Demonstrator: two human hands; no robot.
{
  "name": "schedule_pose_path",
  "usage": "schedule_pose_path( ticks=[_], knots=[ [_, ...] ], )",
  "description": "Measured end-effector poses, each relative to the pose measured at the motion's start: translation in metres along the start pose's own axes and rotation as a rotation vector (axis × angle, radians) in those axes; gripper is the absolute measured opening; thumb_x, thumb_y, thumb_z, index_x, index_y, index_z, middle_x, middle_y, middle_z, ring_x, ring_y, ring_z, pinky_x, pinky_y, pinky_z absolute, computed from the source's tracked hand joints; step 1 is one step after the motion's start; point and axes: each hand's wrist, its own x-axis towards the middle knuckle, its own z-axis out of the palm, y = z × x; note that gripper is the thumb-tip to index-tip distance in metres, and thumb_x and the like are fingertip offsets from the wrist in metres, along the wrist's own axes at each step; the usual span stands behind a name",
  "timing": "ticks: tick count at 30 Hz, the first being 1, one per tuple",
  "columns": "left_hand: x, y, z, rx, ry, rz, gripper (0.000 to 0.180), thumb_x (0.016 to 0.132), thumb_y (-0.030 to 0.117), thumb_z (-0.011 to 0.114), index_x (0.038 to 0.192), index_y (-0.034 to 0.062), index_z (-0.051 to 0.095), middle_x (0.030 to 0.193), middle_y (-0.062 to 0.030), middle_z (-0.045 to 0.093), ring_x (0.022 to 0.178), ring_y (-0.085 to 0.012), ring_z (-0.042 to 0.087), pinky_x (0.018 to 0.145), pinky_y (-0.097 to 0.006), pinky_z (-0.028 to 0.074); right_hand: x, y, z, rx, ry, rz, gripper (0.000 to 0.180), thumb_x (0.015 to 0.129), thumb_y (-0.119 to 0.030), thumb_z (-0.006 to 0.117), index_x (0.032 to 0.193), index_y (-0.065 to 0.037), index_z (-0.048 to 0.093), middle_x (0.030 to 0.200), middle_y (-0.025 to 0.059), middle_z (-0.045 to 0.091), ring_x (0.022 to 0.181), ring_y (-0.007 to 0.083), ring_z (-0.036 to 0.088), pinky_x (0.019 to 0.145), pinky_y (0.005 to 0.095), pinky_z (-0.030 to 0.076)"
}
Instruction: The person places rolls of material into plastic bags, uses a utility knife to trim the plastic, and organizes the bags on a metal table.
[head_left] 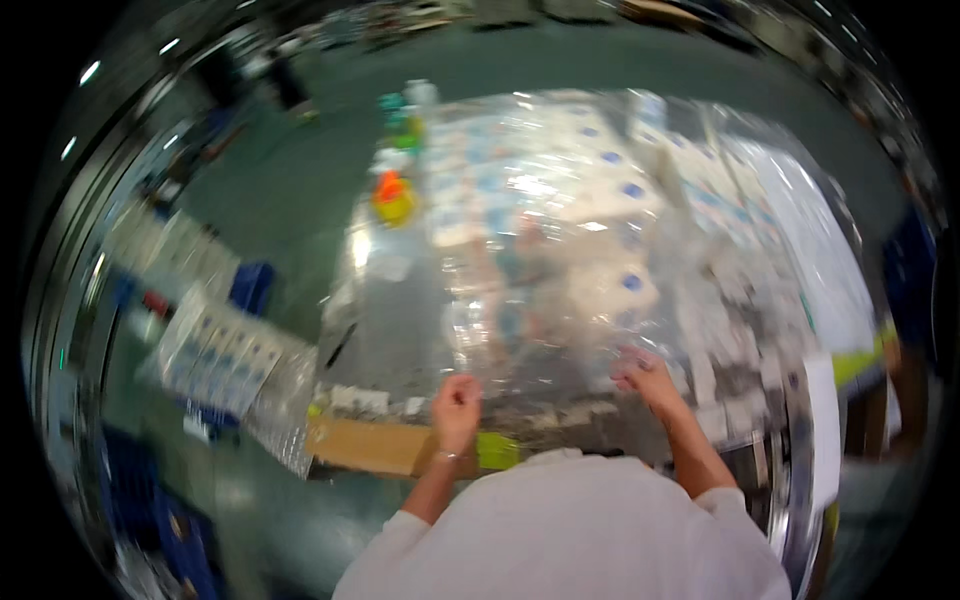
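A large sheet of clear plastic film (560, 290) is stretched in front of me over a table stacked with white packs that carry blue marks (610, 190). My left hand (456, 404) is closed in a fist on the film's lower edge. My right hand (645, 375) pinches the same edge further right. The picture is blurred, so the fingers are hard to make out.
A brown cardboard piece (370, 445) lies at the table's near left edge. Orange, yellow and green bottles (393, 196) stand at the far left of the table. White boxes (215, 355) and blue crates (250, 287) sit on the green floor to the left.
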Motion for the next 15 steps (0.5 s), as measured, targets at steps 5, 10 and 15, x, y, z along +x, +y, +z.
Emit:
schedule_pose_path(
  ticks=[5, 10, 15],
  knots=[
    [-0.021, -0.062, -0.008, -0.112, -0.106, -0.184, 0.01, 0.081, 0.01, 0.058, 0.079, 0.0061, 0.049, 0.064, 0.0049, 0.04, 0.058, -0.0048, 0.034, 0.052, -0.019, 0.03, -0.048, 0.016, -0.122, -0.183, 0.462, -0.192, 0.031, 0.08, -0.018, 0.053, 0.105, 0.0, 0.055, 0.072, 0.0028, 0.057, 0.064, 0.0098, 0.051, 0.06, 0.0253, 0.042],
    [-0.012, -0.028, 0.044, -0.018, -0.455, -0.308, 0.013, 0.082, 0.014, 0.057, 0.078, 0.0032, 0.052, 0.066, 0.0031, 0.046, 0.057, -0.0041, 0.037, 0.05, -0.019, 0.031, -0.124, 0.046, -0.294, -0.457, 1.484, -0.219, 0.032, 0.075, -0.019, 0.053, 0.102, -0.001, 0.057, 0.09, 0.0152, 0.06, 0.082, 0.0249, 0.058, 0.073, 0.0339, 0.044],
    [-0.013, 0.023, 0.131, -0.05, -0.815, -0.298, 0.013, 0.082, 0.014, 0.057, 0.079, 0.0011, 0.053, 0.068, 0.002, 0.05, 0.06, -0.0049, 0.042, 0.054, -0.019, 0.036, -0.186, 0.067, -0.415, -0.787, 1.679, 0.004, 0.042, 0.077, -0.027, 0.05, 0.109, -0.001, 0.053, 0.105, 0.0207, 0.053, 0.098, 0.0356, 0.049, 0.084, 0.0413, 0.039]
  ],
)
